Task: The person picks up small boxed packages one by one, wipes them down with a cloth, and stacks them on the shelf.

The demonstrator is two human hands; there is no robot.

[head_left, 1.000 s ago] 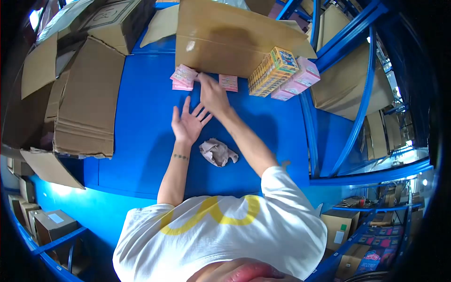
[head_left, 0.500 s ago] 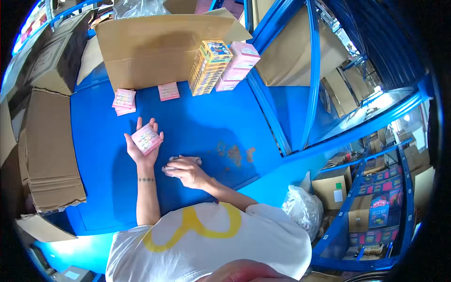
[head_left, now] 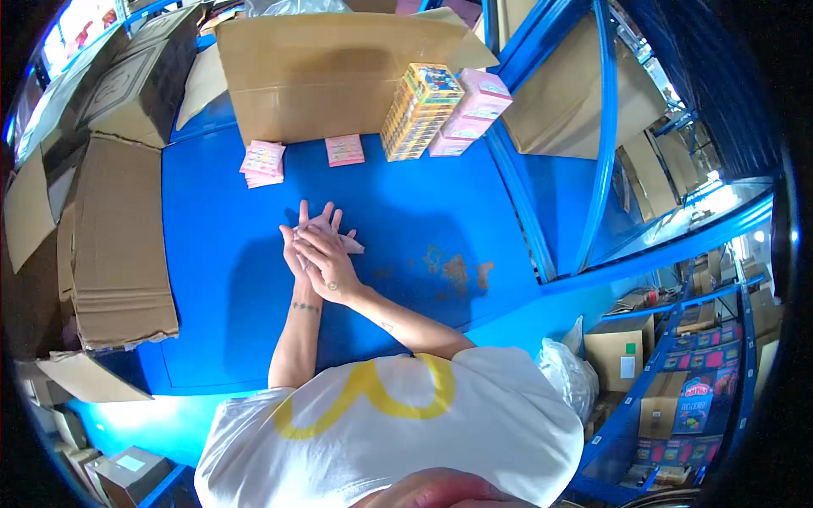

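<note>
Over the blue table point(head_left: 203, 279), my left hand point(head_left: 296, 254) is palm up with its fingertips spread; the pink packet seen in it earlier is hidden now. My right hand point(head_left: 329, 264) lies across that palm, pressing a crumpled pale cloth point(head_left: 349, 244) whose edge sticks out to the right. A small stack of pink packets point(head_left: 263, 161) sits beyond my hands to the left, and a separate pink packet point(head_left: 345, 150) lies further right. Beside it stand a tall stack of yellow boxes point(head_left: 415, 114) and a stack of pink boxes point(head_left: 467, 118).
An upright cardboard sheet point(head_left: 339, 76) stands along the far side. An open carton point(head_left: 123, 245) is at the left. Blue shelf posts point(head_left: 597, 144) rise at the right, brown stains point(head_left: 456, 271) mark the table, and a clear plastic bag point(head_left: 569, 372) is at the lower right.
A packet came into my left palm from the far side. My right hand took up the cloth from the table and brought it onto my left palm. The view has shifted.
</note>
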